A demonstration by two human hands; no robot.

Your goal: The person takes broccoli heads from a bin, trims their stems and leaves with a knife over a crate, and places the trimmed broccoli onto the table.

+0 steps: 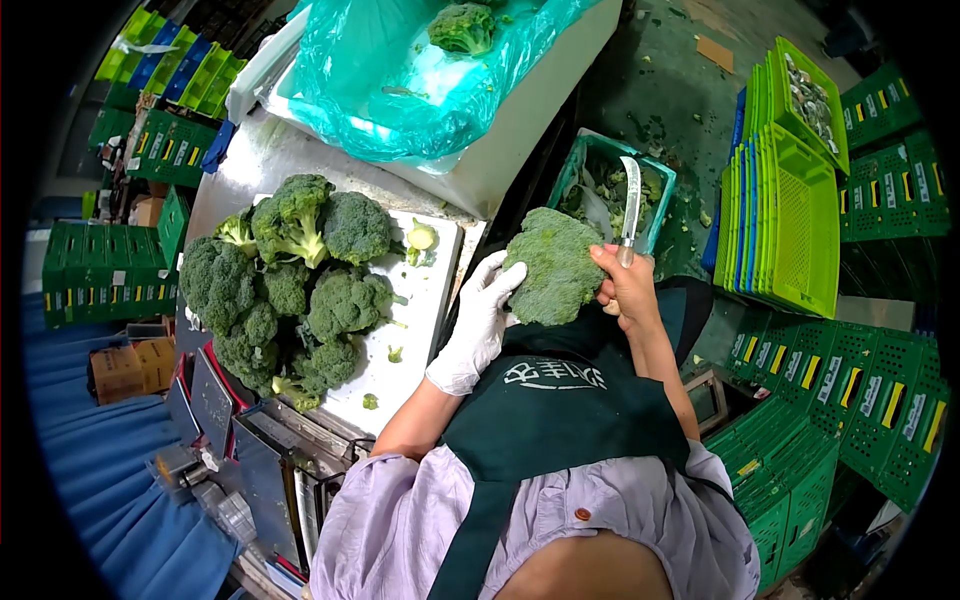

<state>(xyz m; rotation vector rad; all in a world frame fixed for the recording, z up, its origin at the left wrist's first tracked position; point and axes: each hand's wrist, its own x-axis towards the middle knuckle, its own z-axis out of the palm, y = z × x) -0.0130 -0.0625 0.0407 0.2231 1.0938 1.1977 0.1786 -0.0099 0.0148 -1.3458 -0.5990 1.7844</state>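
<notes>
In front of my apron a broad broccoli head (552,265) is held with its green crown facing up. My left hand (478,330), in a white glove, grips its left side with the thumb over the edge. My bare right hand (630,285) is closed round the handle of a knife (632,200), whose curved blade points up and away from me. Fingers of that hand also touch the crown's right edge. To the left, several broccoli heads (345,300) lie heaped on and beside a white board (425,310), with a cut stem piece (421,236) near its far end.
A turquoise bag (420,140) lines a white container beyond the board, with broccoli (462,28) inside. Ahead of my right hand stands a turquoise crate (658,225) of trimmings. Stacked lime baskets (805,220) and green crates (880,390) line the right side.
</notes>
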